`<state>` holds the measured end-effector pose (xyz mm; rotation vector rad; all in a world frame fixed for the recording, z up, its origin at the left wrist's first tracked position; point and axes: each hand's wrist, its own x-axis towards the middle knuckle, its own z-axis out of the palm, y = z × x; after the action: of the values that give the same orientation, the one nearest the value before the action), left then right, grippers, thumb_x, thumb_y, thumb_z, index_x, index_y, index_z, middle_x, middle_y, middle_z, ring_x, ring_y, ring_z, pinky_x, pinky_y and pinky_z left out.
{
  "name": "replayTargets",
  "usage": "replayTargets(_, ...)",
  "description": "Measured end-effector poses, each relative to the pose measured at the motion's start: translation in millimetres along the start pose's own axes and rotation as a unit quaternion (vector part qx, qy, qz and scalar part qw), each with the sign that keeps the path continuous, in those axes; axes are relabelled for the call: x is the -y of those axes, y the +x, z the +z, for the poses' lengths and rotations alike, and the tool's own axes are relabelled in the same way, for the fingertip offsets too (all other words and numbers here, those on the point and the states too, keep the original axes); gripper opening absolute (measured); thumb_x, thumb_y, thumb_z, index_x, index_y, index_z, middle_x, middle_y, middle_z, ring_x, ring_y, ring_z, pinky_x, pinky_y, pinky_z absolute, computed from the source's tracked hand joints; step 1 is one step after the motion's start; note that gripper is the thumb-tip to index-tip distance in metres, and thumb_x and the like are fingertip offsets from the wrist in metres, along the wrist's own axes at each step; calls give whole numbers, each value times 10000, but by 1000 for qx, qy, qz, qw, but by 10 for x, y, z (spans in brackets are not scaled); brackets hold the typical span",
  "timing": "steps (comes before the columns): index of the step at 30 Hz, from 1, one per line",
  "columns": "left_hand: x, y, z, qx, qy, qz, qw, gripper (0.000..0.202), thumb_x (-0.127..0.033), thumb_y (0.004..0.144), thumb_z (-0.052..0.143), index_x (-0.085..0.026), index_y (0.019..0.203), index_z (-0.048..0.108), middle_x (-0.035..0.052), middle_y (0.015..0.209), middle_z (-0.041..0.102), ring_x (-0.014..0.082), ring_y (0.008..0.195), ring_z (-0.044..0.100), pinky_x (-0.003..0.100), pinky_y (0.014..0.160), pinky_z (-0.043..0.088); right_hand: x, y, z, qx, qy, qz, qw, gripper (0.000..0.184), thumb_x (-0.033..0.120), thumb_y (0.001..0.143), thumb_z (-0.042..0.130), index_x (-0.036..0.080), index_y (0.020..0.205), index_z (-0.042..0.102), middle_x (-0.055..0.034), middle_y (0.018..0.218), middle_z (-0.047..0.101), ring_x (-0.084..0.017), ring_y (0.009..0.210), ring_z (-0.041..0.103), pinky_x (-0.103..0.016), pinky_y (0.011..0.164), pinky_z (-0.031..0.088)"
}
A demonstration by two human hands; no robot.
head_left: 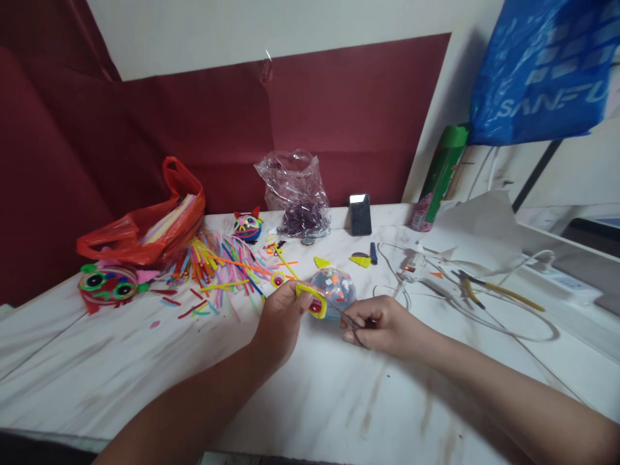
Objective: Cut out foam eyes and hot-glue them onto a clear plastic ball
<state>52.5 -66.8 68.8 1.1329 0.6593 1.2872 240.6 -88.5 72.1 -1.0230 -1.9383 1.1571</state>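
Pinched in my left hand [283, 313] is a yellow piece of craft material with a red round centre [317, 306], like a craft eye. My right hand [380, 326] is closed on slim metal scissors [352, 325], whose tips point at the yellow piece's right edge. Their handles are partly hidden by my fingers. Just behind both hands sits a clear round ball [334, 284] with coloured bits showing in it. A similar yellow-rimmed eye [278, 279] lies on the table beyond my left hand. Yellow cut pieces [360, 261] lie behind the ball.
Left are a red plastic bag [145, 232], a pile of pipe cleaners [223, 261] and a decorated face ball [109, 287]. At the back stand another face ball [247, 226], a clear bag [303, 200], a phone [360, 215] and a green spray can [440, 177]. Cables and pliers [504, 294] lie right.
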Motion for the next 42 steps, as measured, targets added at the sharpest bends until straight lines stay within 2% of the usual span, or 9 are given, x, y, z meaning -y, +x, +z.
replayTargets(7, 53, 4, -85, 8, 42, 9, 999, 180, -320, 735, 692, -149, 768, 647, 5, 691, 632, 113, 653, 542, 234, 647, 418, -2, -3, 0, 1, -11, -8, 1000, 447, 450, 753, 638, 200, 566, 318, 58, 571, 313, -67, 526, 269, -211, 458, 243)
replayTargets(11, 91, 21, -127, 9, 53, 0, 999, 168, -316, 752, 685, -153, 766, 646, -5, 668, 631, 98, 608, 516, 227, 624, 398, -8, -3, 1, -3, -21, -10, 1000, 436, 446, 751, 637, 200, 573, 325, 63, 579, 277, -67, 529, 252, -210, 457, 233)
replayTargets(16, 134, 33, -165, 12, 58, 2, 998, 174, -323, 747, 695, -154, 760, 655, -7, 656, 642, 92, 583, 514, 233, 637, 400, 19, -6, -14, 1, -14, -8, 1000, 423, 415, 761, 628, 199, 562, 323, 62, 565, 306, -69, 529, 270, -211, 469, 254)
replayTargets(27, 80, 5, -125, 29, 50, -13, 998, 210, -341, 721, 724, -146, 767, 659, 29, 701, 691, 144, 691, 608, 251, 671, 437, 16, -19, -10, 4, -36, -10, 999, 444, 392, 753, 628, 210, 587, 259, 63, 595, 279, -71, 549, 253, -209, 471, 239)
replayTargets(35, 115, 16, -144, 29, 54, -9, 998, 213, -348, 729, 721, -149, 791, 673, 26, 714, 694, 140, 698, 605, 250, 686, 443, 41, -25, -32, -5, -58, -13, 998, 431, 371, 755, 614, 208, 574, 258, 69, 580, 256, -71, 542, 244, -215, 473, 233)
replayTargets(42, 95, 17, -117, 22, 42, -12, 999, 188, -324, 722, 720, -147, 760, 667, 18, 676, 682, 130, 663, 597, 248, 675, 444, 37, -22, -55, 10, -51, -8, 999, 378, 390, 754, 617, 201, 578, 341, 70, 561, 291, -72, 528, 261, -213, 474, 251)
